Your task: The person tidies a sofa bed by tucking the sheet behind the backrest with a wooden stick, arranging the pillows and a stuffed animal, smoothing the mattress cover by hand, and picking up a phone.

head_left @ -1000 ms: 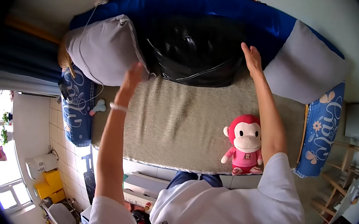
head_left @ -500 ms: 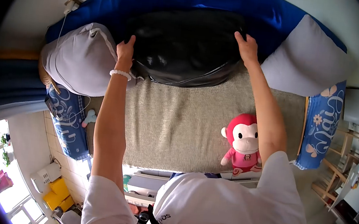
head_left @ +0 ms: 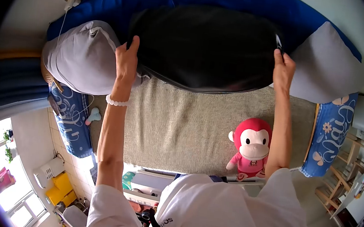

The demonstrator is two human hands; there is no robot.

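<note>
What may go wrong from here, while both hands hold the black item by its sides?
The smooth black item may slip, since the left hand and right hand hold only its edges. The plush monkey, beside the right arm near the seat's front, might be knocked over.

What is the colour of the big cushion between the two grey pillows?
The cushion is plain black. The head view shows it best.
</note>
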